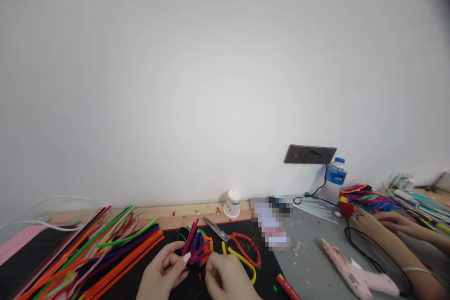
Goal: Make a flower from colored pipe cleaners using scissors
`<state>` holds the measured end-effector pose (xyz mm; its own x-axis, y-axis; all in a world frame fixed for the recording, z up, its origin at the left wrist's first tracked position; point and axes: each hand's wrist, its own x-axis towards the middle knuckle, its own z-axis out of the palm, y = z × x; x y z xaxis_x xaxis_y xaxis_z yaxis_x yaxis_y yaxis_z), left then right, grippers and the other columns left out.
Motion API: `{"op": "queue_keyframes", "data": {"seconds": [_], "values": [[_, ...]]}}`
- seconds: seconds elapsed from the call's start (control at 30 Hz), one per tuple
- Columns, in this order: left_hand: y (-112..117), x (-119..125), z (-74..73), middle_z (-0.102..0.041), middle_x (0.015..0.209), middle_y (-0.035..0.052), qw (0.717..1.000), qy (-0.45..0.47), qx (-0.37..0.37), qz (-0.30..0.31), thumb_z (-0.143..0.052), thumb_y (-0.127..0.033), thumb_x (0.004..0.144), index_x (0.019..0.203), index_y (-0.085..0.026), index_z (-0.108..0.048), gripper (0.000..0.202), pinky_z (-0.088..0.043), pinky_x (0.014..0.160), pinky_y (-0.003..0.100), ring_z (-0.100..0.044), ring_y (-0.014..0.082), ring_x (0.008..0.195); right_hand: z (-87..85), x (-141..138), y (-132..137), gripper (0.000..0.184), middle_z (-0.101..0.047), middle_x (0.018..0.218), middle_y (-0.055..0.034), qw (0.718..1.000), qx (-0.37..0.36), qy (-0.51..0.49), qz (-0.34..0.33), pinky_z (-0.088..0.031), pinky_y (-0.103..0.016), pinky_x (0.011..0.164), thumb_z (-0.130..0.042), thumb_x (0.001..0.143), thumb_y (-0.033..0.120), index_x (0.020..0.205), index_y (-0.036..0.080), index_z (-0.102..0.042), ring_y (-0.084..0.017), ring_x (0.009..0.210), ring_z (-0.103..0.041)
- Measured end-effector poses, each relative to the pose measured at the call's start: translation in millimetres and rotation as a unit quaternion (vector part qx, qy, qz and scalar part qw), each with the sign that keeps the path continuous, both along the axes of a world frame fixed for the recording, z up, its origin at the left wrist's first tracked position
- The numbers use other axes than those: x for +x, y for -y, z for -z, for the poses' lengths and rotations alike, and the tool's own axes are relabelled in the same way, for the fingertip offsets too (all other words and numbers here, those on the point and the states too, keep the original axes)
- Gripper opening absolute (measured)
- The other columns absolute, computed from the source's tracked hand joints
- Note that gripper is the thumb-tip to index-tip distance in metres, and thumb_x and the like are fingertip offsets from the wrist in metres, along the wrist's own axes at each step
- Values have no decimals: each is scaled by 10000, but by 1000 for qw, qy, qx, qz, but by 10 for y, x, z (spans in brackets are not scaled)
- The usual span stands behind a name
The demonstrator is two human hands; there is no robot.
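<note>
Magenta pipe cleaners [191, 238] are pinched between the thumb and fingers of my left hand [161, 269], some standing up and one stretching to the right. Closed fingertips of my right hand [227, 277] meet the right end of that magenta strand. Just behind both hands lies a small cluster of blue, orange and green pipe cleaners [210, 243], partly covered. Orange-handled scissors [242, 243] rest beyond my right hand, blades pointing to the back left. A yellow handle [251, 266] shows beside that hand, partly hidden.
Many loose pipe cleaners [119, 258] spread over the left side. A white paper cup [232, 205] stands upside down by the wall. On the right are a pink glue gun [355, 274], its black cord, a water bottle [335, 180] and a co-worker's hands [369, 227].
</note>
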<state>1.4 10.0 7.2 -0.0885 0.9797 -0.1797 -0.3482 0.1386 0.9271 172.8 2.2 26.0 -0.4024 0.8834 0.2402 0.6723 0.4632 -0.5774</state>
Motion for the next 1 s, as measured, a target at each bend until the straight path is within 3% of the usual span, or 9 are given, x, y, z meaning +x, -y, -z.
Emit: {"op": "queue_keyframes", "data": {"seconds": [0.17, 0.53, 0.87, 1.0], "values": [[11, 27, -27, -551, 465, -73, 998, -52, -4, 47, -770, -394, 478, 793, -169, -603, 422, -490, 519, 215, -635, 176, 592, -103, 42, 14, 123, -482, 627, 22, 996, 45, -48, 54, -287, -190, 535, -382, 784, 129, 686, 194, -415, -108, 577, -434], [27, 88, 77, -506, 468, -92, 983, -114, 50, 132, -710, -354, 589, 828, -176, -554, 336, -463, 495, 222, -655, 188, 555, -57, 68, -54, 160, -355, 575, 53, 982, -13, -165, 92, -244, -194, 512, -395, 764, 110, 633, 191, -351, -95, 545, -340], [31, 95, 47, -542, 458, -68, 983, -120, 31, 139, -725, -348, 551, 783, -156, -594, 328, -468, 487, 239, -652, 197, 527, -65, 64, -55, 153, -350, 591, 48, 968, -71, -227, 85, -263, -205, 530, -387, 774, 139, 630, 184, -362, -102, 569, -333], [30, 126, 80, -531, 433, -75, 985, -96, 60, 133, -726, -344, 560, 856, -144, -577, 388, -448, 456, 240, -625, 179, 460, -20, 83, -88, 169, -360, 605, 43, 956, -82, -272, 71, -278, -208, 545, -420, 798, 200, 636, 179, -377, -102, 579, -339]]}}
